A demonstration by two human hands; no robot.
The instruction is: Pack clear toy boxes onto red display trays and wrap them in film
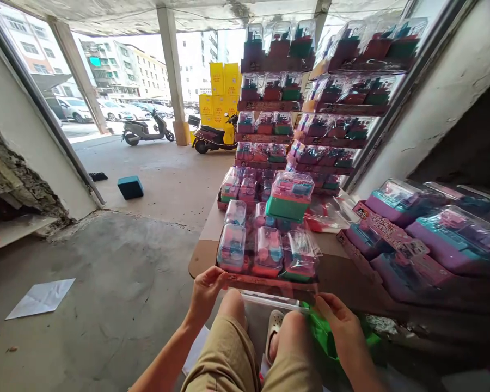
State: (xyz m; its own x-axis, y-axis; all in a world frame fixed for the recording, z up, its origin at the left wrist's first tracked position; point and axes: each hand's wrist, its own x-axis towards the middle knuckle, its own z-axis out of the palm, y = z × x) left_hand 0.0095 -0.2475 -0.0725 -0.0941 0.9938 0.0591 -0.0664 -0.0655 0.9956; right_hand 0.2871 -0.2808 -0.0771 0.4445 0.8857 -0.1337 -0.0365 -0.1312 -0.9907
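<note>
A shallow cardboard display tray point(265, 281) at the table's near edge holds several small clear-lidded toy boxes point(268, 250) with pink, red, blue and green parts. Clear plastic film point(310, 245) covers the tray and shines at its right side. At the tray's front left corner, my left hand point(208, 288) pinches the film's edge between thumb and fingers. My right hand point(340, 317) pinches the film off the front right corner, a little lower. One loose toy box with a green base point(289, 198) rests behind, overlapping the tray's far right part.
Wrapped trays of toy boxes stand in tall stacks point(269, 95) at the table's back. More trays point(416, 261) lie at right. A green bag point(324, 332) hangs below the edge near my right hand. A blue block point(130, 187) and paper point(41, 298) lie on the floor.
</note>
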